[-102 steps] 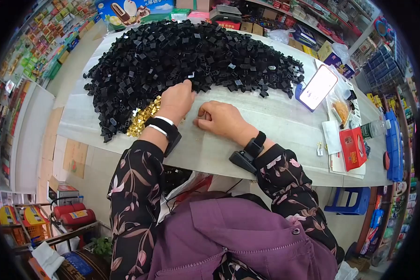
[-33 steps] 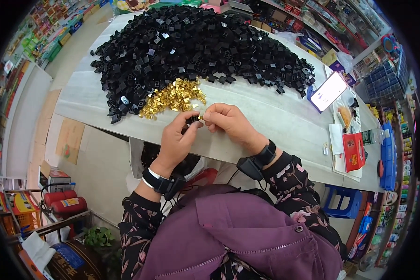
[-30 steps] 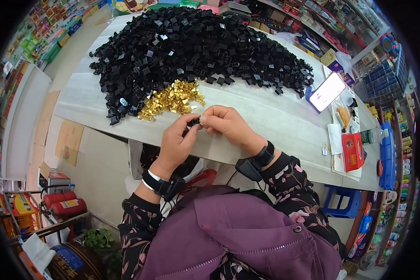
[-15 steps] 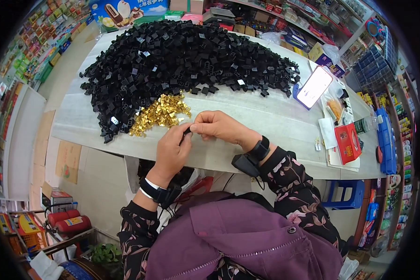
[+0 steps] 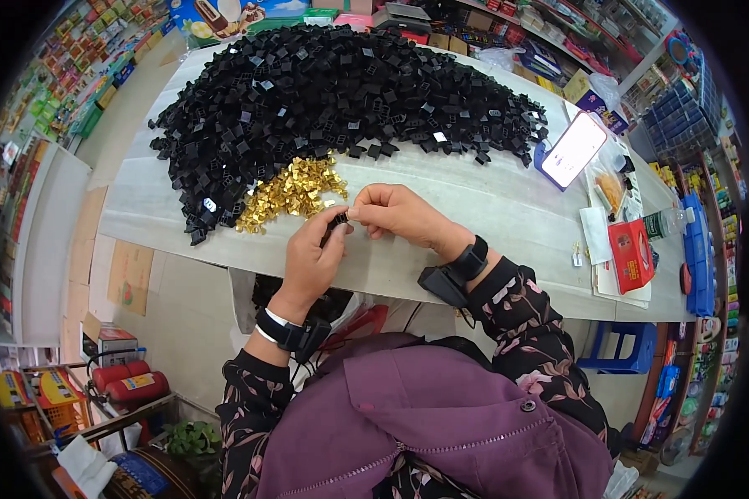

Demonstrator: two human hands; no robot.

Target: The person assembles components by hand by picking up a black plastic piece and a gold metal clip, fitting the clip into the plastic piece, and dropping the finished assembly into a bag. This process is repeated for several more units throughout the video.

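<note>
Between the thumb and fingers of my left hand (image 5: pixel 312 259) is a small black plastic piece (image 5: pixel 335 223) with open slots. My right hand (image 5: pixel 401 218) meets it there, thumb and forefinger pinched at the piece's right end; anything tiny inside that pinch is too small to make out. Just beyond my left fingers lies a small heap of shiny gold metal pieces (image 5: pixel 291 195). Behind it spreads a large pile of black plastic pieces (image 5: pixel 324 96), of a similar look to the held one.
Both hands are over the near edge of a pale table (image 5: pixel 474 200). On its right side stand a lit phone (image 5: pixel 572 151), a red box (image 5: pixel 632 254), a clear bottle (image 5: pixel 668 223) and a blue tray (image 5: pixel 697 258). A blue stool (image 5: pixel 624 345) is below.
The view has shifted slightly. My left hand has turned the black piece so its slots show more, and my right fingers stay pinched beside it.
</note>
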